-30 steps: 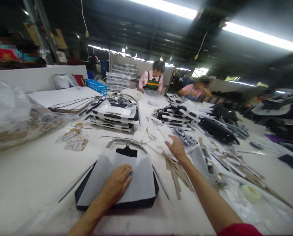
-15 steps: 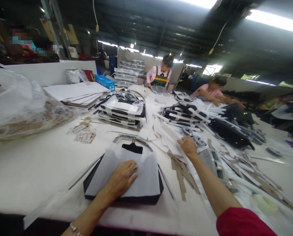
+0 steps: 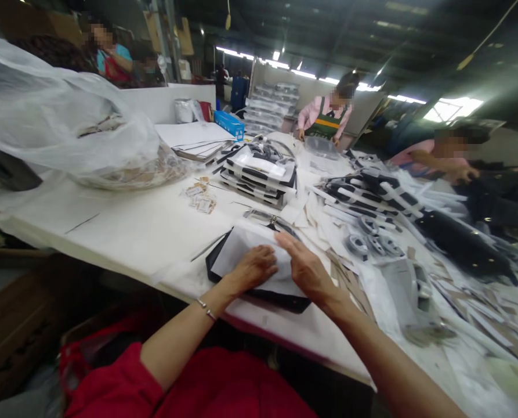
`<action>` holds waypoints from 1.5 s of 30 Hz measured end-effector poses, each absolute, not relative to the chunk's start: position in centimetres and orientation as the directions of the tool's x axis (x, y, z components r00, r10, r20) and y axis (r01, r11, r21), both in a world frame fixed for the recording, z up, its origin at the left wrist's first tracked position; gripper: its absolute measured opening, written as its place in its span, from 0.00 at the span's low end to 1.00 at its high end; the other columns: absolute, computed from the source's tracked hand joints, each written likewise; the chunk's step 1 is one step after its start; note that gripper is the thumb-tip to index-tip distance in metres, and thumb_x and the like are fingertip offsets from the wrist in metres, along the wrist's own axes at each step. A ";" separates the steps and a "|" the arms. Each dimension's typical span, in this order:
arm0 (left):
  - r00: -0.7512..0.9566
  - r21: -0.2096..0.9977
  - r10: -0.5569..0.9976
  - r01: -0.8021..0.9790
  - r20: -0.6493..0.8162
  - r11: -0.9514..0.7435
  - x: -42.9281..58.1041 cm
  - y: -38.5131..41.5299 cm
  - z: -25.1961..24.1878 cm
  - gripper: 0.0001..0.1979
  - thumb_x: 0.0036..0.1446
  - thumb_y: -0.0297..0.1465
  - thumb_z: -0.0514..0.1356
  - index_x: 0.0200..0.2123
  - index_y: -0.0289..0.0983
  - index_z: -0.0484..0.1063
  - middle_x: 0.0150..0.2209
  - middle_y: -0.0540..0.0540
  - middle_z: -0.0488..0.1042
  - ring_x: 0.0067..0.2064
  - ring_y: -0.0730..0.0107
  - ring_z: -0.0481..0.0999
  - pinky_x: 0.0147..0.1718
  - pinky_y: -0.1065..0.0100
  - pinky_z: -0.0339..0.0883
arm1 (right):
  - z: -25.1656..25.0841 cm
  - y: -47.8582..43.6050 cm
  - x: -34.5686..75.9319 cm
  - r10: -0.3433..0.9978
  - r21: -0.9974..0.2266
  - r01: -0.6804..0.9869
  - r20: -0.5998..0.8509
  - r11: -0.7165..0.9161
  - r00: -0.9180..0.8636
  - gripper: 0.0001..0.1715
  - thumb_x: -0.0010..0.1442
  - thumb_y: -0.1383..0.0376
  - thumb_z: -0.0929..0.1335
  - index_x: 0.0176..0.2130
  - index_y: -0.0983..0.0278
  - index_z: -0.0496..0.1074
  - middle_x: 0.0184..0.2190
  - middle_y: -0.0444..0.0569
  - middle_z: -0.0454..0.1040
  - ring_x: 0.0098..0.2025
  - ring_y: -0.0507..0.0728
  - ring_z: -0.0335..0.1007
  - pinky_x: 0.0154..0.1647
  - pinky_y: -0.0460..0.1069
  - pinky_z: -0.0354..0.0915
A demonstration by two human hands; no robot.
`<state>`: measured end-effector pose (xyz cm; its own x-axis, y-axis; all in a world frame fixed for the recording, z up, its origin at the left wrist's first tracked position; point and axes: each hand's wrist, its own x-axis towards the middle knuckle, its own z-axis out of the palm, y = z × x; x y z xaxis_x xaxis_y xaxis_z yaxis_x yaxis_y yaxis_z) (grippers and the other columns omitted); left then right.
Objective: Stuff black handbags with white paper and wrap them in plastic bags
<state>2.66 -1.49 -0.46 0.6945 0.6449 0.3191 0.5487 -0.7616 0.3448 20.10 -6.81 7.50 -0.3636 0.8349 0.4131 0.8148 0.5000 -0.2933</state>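
Observation:
A black handbag [image 3: 215, 261] lies flat near the table's front edge, its wrapped handle [image 3: 259, 216] pointing away from me. White sheeting [image 3: 235, 247] covers most of its front, including the dark flap. My left hand [image 3: 255, 267] rests on that sheeting, its fingers loosely bent and holding nothing visible. At the bag's upper right, my right hand [image 3: 308, 270] has its fingers closed at the edge of a white sheet [image 3: 286, 264]. The metal clasp [image 3: 274, 219] shows just beyond the fingertips.
Wrapped bags [image 3: 259, 177] are stacked behind. Small packets [image 3: 202, 197] lie to their left, near a large plastic sack [image 3: 123, 145]. White and brown strips [image 3: 348, 278], a tape dispenser [image 3: 409, 290] and more bags [image 3: 463, 244] cover the right side. A co-worker [image 3: 326, 116] handles plastic opposite.
My right hand has come from the strip pile to the bag, bringing a white sheet over the flap. My left hand stays on the bag, fingers more bent. The view has turned left.

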 end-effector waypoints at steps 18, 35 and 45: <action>0.542 0.208 0.710 0.709 0.450 -0.674 -4.0 -6.1 -0.3 0.15 0.67 0.37 0.52 0.31 0.37 0.72 0.34 0.42 0.74 0.41 0.59 0.72 0.43 0.59 0.65 | 3.0 -8.3 18.6 0.905 -0.301 0.866 -0.022 0.399 -0.424 0.48 0.52 0.83 0.57 0.65 0.53 0.60 0.66 0.48 0.60 0.68 0.62 0.54 0.66 0.69 0.50; 0.553 0.158 0.477 0.525 0.684 -0.836 -4.9 -6.8 -0.4 0.10 0.65 0.31 0.56 0.30 0.37 0.69 0.29 0.47 0.73 0.36 0.67 0.73 0.39 0.64 0.68 | 2.0 -7.8 18.7 0.821 -0.263 0.807 -0.083 0.528 -0.564 0.44 0.55 0.80 0.60 0.67 0.54 0.57 0.69 0.47 0.54 0.71 0.59 0.46 0.68 0.64 0.44; 0.690 -0.004 0.520 0.604 0.503 -0.797 -3.5 -6.0 -2.1 0.29 0.66 0.44 0.53 0.61 0.29 0.61 0.58 0.32 0.71 0.60 0.55 0.70 0.60 0.54 0.60 | 1.8 -8.0 18.6 0.838 -0.294 0.795 0.037 0.530 -0.545 0.29 0.66 0.67 0.62 0.65 0.59 0.61 0.65 0.51 0.62 0.68 0.61 0.54 0.67 0.64 0.49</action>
